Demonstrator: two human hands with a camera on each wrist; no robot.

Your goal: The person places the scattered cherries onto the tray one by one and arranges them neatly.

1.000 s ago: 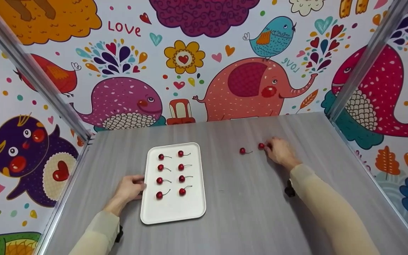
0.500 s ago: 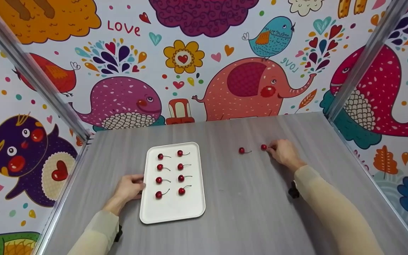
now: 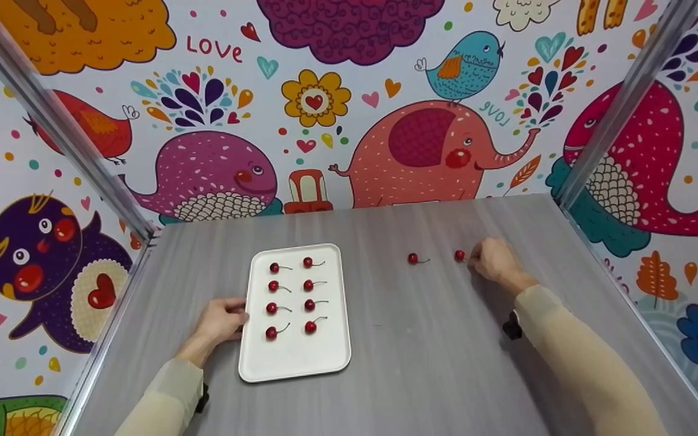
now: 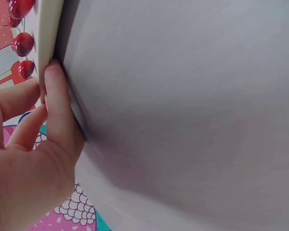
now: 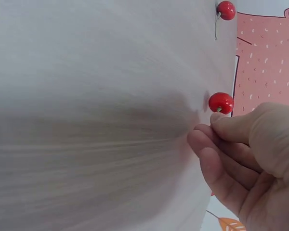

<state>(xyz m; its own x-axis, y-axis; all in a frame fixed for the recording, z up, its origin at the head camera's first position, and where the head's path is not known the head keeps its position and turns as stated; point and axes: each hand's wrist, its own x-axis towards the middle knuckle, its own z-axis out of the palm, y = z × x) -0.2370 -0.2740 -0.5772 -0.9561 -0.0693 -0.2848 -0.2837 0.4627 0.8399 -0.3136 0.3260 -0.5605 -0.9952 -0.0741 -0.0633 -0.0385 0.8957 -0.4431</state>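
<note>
On the grey table stands a white tray (image 3: 294, 362) with several red cherries (image 3: 310, 304) in two columns, their stems pointing right. My left hand (image 3: 220, 321) holds the tray's left edge; the left wrist view shows fingers (image 4: 59, 101) on both sides of the rim. To the right of the tray, my right hand (image 3: 497, 261) pinches a cherry (image 5: 221, 102) by its stem, most of which the fingertips hide. This cherry is at or just above the table; I cannot tell which. Another cherry (image 3: 413, 258) lies on the table to its left, stem pointing right.
A patterned wall (image 3: 319, 151) with cartoon animals rises behind the table (image 3: 397, 363). Metal posts (image 3: 603, 121) stand at the back corners, and similar patterned panels close off both sides.
My right hand has shifted right and slightly nearer with the cherry, widening its gap from the loose cherry. My left hand and the tray stay where they were.
</note>
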